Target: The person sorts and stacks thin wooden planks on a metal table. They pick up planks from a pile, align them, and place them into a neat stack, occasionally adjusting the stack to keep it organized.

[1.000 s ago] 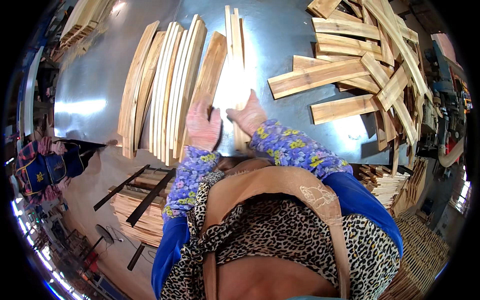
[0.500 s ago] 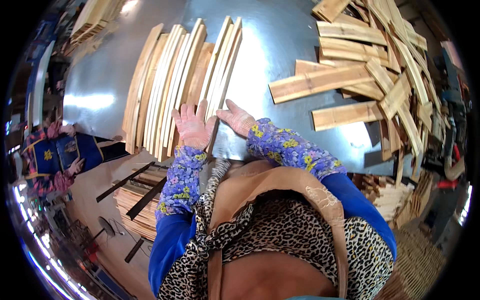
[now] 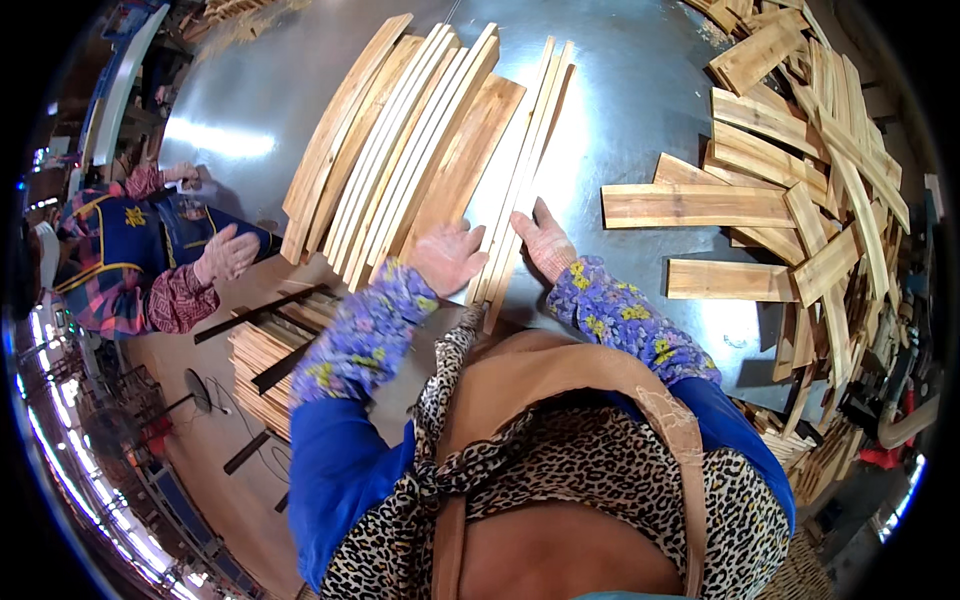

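Two or three narrow wooden boards (image 3: 528, 150) stand on edge side by side on the metal table, pointing away from me. My left hand (image 3: 447, 258), in a pale pink glove and slightly blurred, is spread at the near left of these boards. On their right side is my right hand (image 3: 545, 243), gloved too, with the thumb raised and its fingertips against or very near the outer board. To the left, a flat board (image 3: 468, 150) lies beside a row of several boards on edge (image 3: 405, 150), the near ends partly behind my left hand and sleeve.
A loose heap of boards (image 3: 745, 207) covers the table's (image 3: 620, 90) right side. Beyond the left edge is a co-worker in a blue apron (image 3: 130, 230), hands apart. More stacked boards (image 3: 262, 365) lie below at the left, near a stand fan (image 3: 197, 390).
The small group of boards now sits farther right of the row, leaving more of the flat board visible. My left hand has shifted right toward that group. The co-worker's hands have moved.
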Motion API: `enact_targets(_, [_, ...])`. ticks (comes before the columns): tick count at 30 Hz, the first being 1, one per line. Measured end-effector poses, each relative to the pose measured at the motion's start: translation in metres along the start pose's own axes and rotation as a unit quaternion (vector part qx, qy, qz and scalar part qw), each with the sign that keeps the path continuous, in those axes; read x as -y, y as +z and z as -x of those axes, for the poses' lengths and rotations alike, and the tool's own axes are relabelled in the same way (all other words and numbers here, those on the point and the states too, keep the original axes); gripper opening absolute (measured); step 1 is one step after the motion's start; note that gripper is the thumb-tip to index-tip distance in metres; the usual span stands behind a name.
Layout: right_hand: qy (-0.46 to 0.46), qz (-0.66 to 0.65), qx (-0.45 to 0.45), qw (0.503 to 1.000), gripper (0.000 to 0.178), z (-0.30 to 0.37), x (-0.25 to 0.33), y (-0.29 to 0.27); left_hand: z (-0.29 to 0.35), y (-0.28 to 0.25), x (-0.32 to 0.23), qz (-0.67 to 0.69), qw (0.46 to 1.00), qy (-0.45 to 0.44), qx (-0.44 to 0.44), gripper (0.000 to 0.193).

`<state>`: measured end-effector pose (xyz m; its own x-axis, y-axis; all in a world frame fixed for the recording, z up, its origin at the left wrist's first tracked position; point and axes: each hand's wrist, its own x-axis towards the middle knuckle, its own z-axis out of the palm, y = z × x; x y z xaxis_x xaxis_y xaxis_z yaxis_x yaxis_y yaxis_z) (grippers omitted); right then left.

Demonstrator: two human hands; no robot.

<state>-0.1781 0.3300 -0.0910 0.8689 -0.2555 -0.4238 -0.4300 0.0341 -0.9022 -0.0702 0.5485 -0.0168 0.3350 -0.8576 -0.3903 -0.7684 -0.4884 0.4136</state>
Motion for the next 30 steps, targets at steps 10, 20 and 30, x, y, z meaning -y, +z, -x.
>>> enact_targets(10, [0.044,0.145,-0.023,0.988,0.101,-0.010,0.020,0.025,0.034,-0.075,0.018,-0.385,0.910,-0.011,0.152,0.079])
enact_targets(20, [0.161,0.072,-0.062,0.982,0.048,-0.049,0.060,0.088,0.081,-0.052,0.076,-0.085,0.929,-0.164,-0.320,0.031])
enact_targets(30, [-0.150,0.191,0.261,0.934,0.050,-0.039,0.186,0.001,0.025,-0.175,0.061,-0.333,0.861,0.264,-0.280,0.062])
